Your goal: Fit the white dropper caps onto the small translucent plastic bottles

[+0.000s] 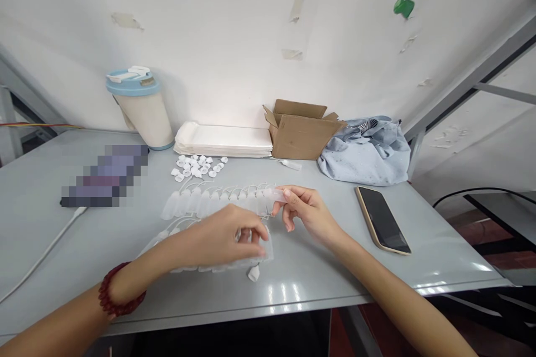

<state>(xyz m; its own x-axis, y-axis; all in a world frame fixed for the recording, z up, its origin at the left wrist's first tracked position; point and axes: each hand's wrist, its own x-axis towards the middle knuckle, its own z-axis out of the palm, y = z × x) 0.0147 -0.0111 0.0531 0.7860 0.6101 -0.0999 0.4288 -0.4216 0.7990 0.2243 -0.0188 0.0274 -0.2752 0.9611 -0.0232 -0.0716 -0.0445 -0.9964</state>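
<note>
The left forearm, a dark red beaded bracelet round its wrist, and the bare right forearm come in over the near edge of a grey tabletop. The right grip is closed to a pinch, thumb and forefinger on a small translucent vial at the right end of the back row; whether that vial is off the surface, I cannot tell. This row of similar vials runs across the middle of the tabletop, roughly in line with the far edge. The left grip is loosely curled, thumb and fingertips apart with nothing seen between them, over the front row, which lies closer to the near edge and is partly hidden; contact there cannot be judged. A lone white cap sits just beside that row, towards the near edge. A pile of white caps lies behind the back row, in front of a white stack along the far edge. Just right of the stack stands an open cardboard box, with a pale blue cloth bundle beside it, towards the far right corner. A dark-screened phone lies near the right edge. Towards the left edge are a pixelated device with a white cable and, by the far edge, a blue-lidded cup
</note>
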